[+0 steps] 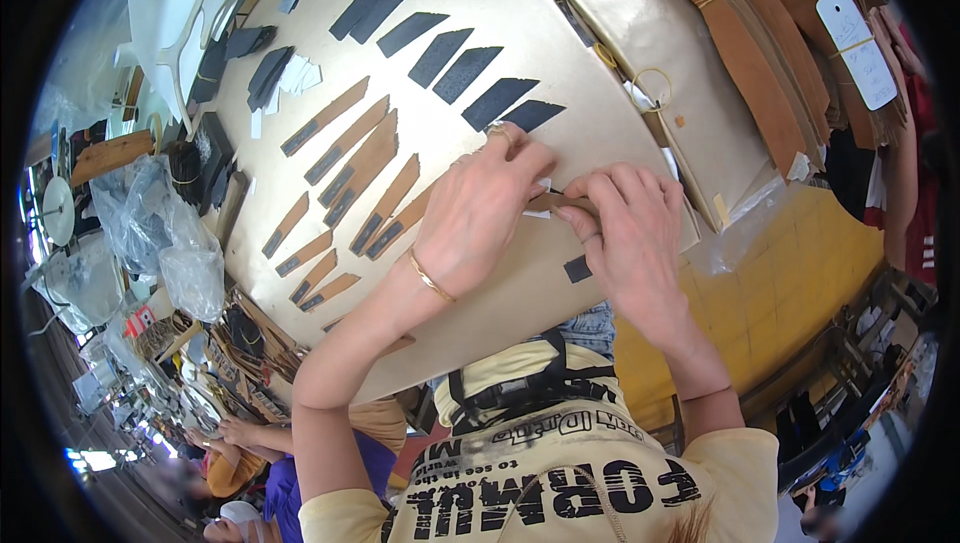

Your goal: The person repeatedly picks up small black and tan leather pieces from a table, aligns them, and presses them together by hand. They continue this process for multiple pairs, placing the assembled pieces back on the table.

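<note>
My left hand (478, 205) and my right hand (632, 228) come together over the beige board (480, 303), fingers pinched. Between them is a small brown leather piece (582, 205) with a dark edge and a white bit by it, mostly hidden by the fingers. Both hands grip it. Left of my left hand lie several brown leather strips (362, 155), each with a dark patch at one end. Beyond my hands sits a slanted row of black pieces (467, 73). One small black piece (578, 269) lies just below my right hand.
Tied bundles of brown leather (760, 53) with a white tag (857, 48) rest at the far right. Clear plastic bags (165, 228) hang at the left. A yellow surface (740, 313) is at the right. Other people sit at the lower left.
</note>
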`<state>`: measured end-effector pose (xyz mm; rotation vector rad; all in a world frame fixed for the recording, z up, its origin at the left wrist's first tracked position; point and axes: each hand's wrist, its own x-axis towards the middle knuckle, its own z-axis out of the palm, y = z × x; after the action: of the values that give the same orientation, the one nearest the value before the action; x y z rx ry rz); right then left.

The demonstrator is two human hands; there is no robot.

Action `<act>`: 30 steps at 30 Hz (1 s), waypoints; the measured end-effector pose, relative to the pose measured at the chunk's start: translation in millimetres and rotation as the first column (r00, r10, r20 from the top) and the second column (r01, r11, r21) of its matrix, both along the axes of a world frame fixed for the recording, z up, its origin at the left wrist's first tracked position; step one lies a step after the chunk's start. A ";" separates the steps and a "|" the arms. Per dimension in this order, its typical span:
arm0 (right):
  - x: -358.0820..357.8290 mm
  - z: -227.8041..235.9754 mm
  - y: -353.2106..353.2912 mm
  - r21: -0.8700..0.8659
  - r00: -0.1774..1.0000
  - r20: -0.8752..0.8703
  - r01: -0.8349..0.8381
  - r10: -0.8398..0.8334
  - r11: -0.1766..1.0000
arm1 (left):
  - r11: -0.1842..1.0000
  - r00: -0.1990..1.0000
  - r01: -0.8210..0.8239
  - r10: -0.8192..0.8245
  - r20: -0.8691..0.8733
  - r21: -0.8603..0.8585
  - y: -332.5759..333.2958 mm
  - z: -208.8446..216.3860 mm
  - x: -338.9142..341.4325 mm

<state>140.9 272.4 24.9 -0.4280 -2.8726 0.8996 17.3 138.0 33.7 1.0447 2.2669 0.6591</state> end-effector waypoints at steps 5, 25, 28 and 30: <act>-5.0 -2.9 16.1 -0.065 0.992 -0.011 -0.125 0.125 0.990 | 0.988 0.989 0.146 -0.144 -0.042 0.059 -1.9 -1.9 -10.4; -15.4 7.7 50.5 0.019 0.964 -0.055 -0.258 0.259 0.966 | 0.979 0.981 -0.184 0.189 -0.054 0.087 -85.1 56.8 31.2; -5.3 11.0 45.8 -0.040 0.977 0.001 -0.214 0.214 0.976 | 0.988 0.988 -0.151 0.151 0.012 -0.020 -72.1 38.2 56.1; 3.9 9.7 38.9 -0.057 0.977 -0.020 -0.213 0.212 0.975 | 0.992 0.991 -0.121 0.118 -0.068 -0.047 -62.8 30.0 66.4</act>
<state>144.7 311.2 34.6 -0.1186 -2.9256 1.0167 83.7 75.2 63.6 0.9242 2.4051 0.6202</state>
